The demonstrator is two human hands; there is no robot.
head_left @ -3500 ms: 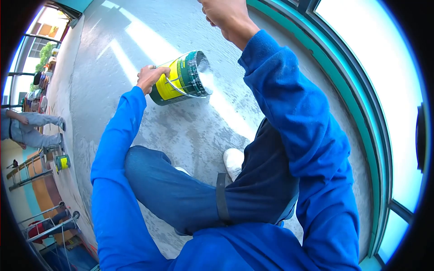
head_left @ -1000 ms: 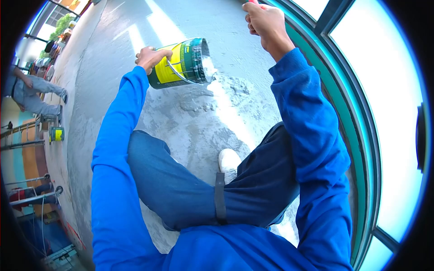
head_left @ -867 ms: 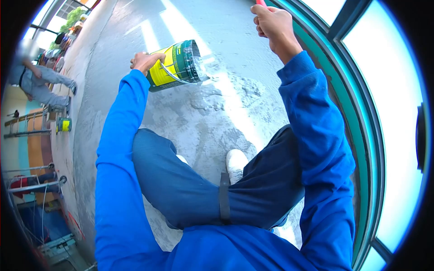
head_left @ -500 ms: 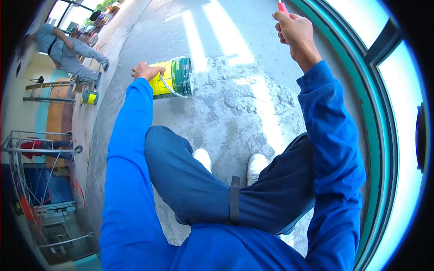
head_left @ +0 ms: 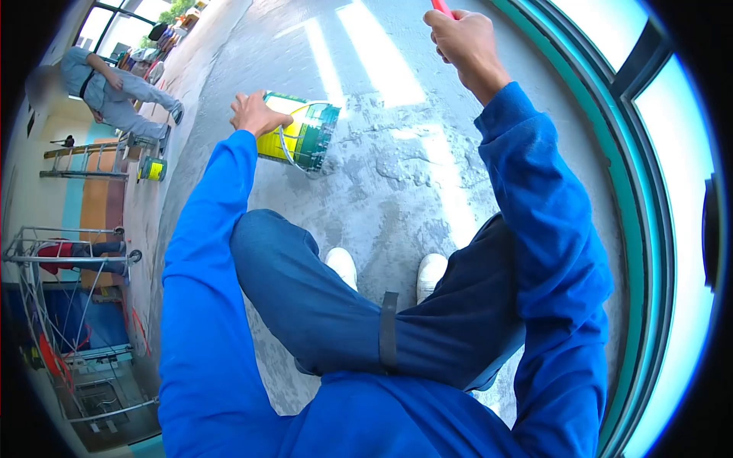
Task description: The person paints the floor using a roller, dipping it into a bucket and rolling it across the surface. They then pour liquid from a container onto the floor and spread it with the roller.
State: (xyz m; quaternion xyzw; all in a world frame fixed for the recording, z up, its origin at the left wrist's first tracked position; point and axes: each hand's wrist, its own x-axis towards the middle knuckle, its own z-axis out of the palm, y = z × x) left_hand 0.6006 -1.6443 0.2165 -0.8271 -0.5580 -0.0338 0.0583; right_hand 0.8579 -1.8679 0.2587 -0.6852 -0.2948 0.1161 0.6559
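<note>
A green and yellow bucket (head_left: pixel 311 137) with a wire handle lies tilted on its side over the grey floor, its dark green end toward the right. My left hand (head_left: pixel 256 114) grips it at its left end, thumb over the yellow side. Up at the top of the view, my right hand (head_left: pixel 463 44) is closed around a red handle (head_left: pixel 441 7). The rest of that tool is cut off by the frame's top edge.
Wet-looking concrete floor (head_left: pixel 366 191) spreads ahead. A teal frame (head_left: pixel 611 153) with glass runs along the right. At the left are a person in grey (head_left: pixel 114 91), a ladder (head_left: pixel 84 160), another bucket (head_left: pixel 153 169) and a metal scaffold (head_left: pixel 69 259).
The bucket has turned slightly and shifted a little right, with my left hand still on it. My right hand has moved left and up with the red handle.
</note>
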